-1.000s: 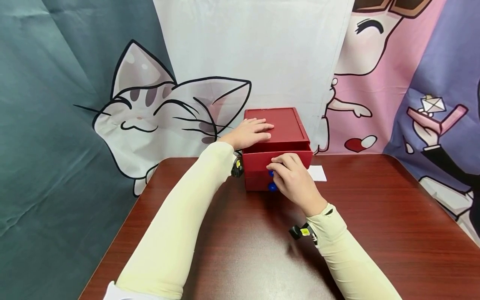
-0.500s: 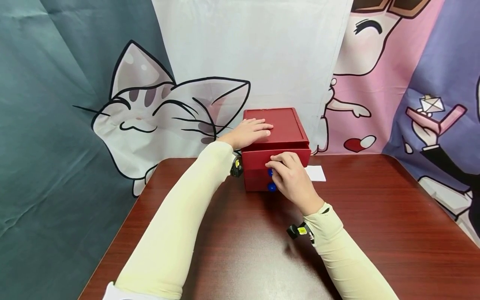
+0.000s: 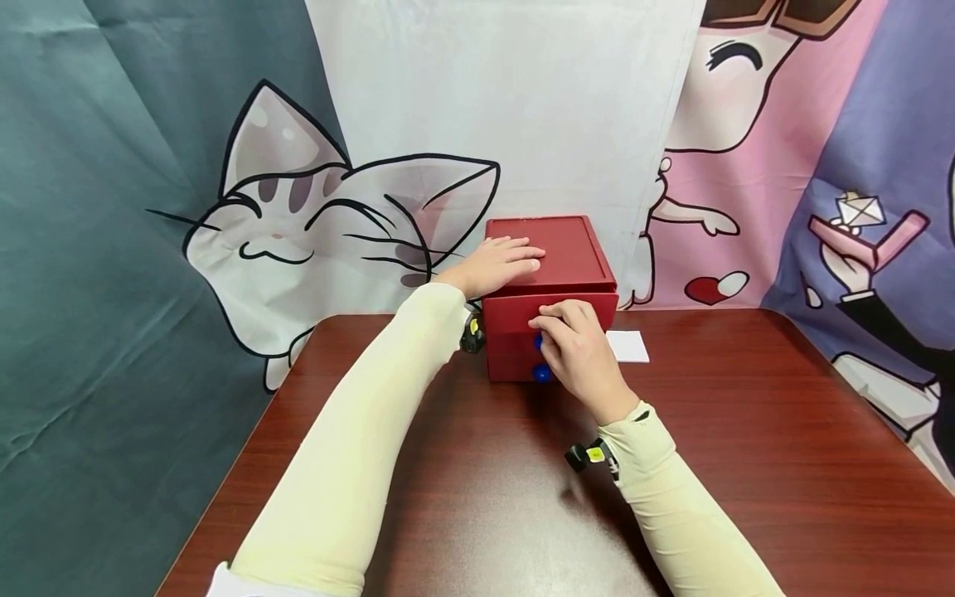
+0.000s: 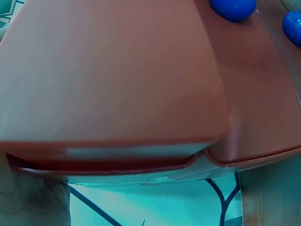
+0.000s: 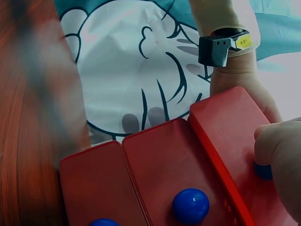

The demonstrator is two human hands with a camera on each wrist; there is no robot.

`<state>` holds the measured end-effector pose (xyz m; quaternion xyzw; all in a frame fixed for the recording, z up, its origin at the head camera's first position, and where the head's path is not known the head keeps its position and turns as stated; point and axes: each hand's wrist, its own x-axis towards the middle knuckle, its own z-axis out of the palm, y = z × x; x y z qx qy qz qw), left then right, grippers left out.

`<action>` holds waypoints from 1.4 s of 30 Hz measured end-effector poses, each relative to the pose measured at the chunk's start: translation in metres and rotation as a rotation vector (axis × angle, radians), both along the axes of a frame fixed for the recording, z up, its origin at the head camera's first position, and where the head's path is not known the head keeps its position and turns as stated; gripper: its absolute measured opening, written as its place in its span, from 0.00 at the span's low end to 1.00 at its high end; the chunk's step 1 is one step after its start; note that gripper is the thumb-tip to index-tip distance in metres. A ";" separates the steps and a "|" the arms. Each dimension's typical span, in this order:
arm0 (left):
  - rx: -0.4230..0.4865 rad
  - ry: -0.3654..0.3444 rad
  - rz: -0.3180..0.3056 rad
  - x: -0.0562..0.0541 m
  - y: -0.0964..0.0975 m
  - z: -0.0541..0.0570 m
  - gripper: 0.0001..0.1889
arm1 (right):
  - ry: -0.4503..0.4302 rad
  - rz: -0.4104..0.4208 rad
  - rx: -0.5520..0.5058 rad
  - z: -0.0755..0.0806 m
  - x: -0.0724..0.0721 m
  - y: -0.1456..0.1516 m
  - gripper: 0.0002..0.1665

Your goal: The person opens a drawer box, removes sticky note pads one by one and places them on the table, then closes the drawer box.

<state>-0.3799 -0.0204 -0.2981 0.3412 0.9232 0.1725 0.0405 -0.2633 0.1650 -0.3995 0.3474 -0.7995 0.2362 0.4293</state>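
A small red drawer cabinet (image 3: 567,249) stands at the far side of the table. Flat on its top rests my left hand (image 3: 494,265), fingers straight and spread. My right hand (image 3: 584,358) is at the cabinet's front, thumb and fingers pinching the blue knob (image 5: 263,172) of the top drawer (image 3: 513,312); the fingers hide most of it. That drawer juts out a little past the lower ones, leaving a narrow dark gap under the cabinet's top. Below it, the middle knob (image 5: 190,206) and the bottom knob (image 3: 541,373) are also blue.
A white card (image 3: 628,347) lies on the brown table (image 3: 477,497) to the right of the cabinet. Close behind the cabinet hangs a cloth backdrop (image 3: 522,99) printed with cartoon animals.
The top drawer has slid inward, and the gap above its front has narrowed. My right hand has shifted slightly with it, while the left stays on the cabinet's top.
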 end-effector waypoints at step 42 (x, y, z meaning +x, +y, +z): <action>-0.057 0.015 0.009 0.004 0.003 0.003 0.32 | -0.019 -0.061 -0.097 -0.005 -0.015 -0.010 0.15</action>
